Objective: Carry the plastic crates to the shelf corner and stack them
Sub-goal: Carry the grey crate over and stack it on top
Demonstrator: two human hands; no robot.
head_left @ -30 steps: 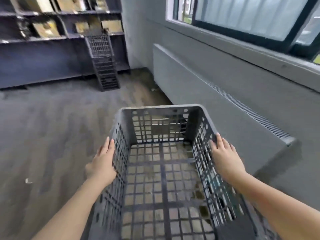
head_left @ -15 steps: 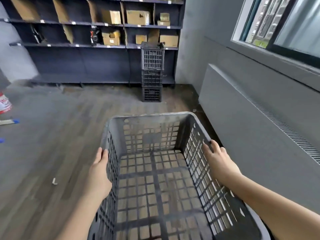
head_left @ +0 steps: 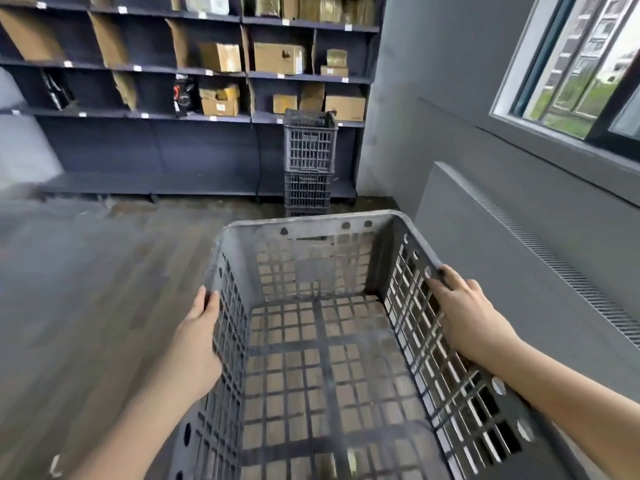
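On the left of the grip, the left hand (head_left: 199,336) is laid flat against the outer face of the left wall of the grey slatted plastic crate (head_left: 322,344), fingers straight and pointing forward, palm pressed inward. The crate is carried in the air between both hands, open top up and empty, its far rim tipped slightly upward. On the right of the grip, the right hand (head_left: 465,311) is hooked over the right rim, fingertips curled onto the top edge — so the load is taken by a flat press on one side and a clasp on the other.

Ahead of the grip, well apart from it, a stack of grey plastic crates (head_left: 309,164) stands on the floor against the dark blue shelving unit (head_left: 194,147), in the corner where the shelving meets the grey wall (head_left: 429,81). Cardboard boxes (head_left: 280,58) are stored on the shelves above.

The carrying step seems well under way; the stacking is not yet done. For it to be done well, the inward pressure of the flat left hand should be kept even, since that side can slip. The crate should be kept level and lined up squarely over the top crate's rim before being lowered — a tall stack is likely to tip if nudged sideways.
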